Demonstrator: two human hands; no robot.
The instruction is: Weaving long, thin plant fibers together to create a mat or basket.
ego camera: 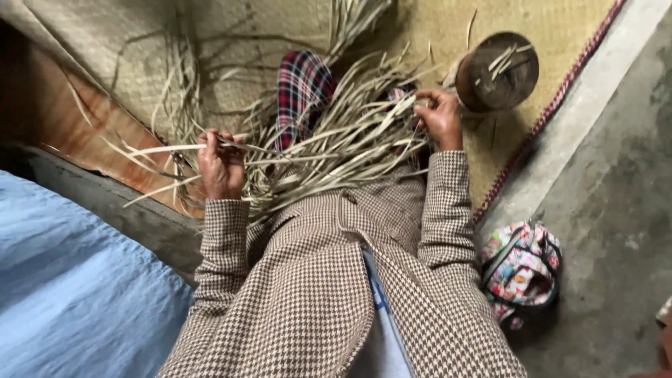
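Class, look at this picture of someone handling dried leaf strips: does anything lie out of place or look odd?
A few loose strips lie on the round wooden block, apart from the bundle that both hands hold. Otherwise nothing stands out.

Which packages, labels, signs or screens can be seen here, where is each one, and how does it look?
No packages, labels, signs or screens are in view.
The nearest such thing is a small bag: on the grey floor at the right, beside the person's right sleeve, rounded, white with a pink, blue and yellow pattern and dark straps.
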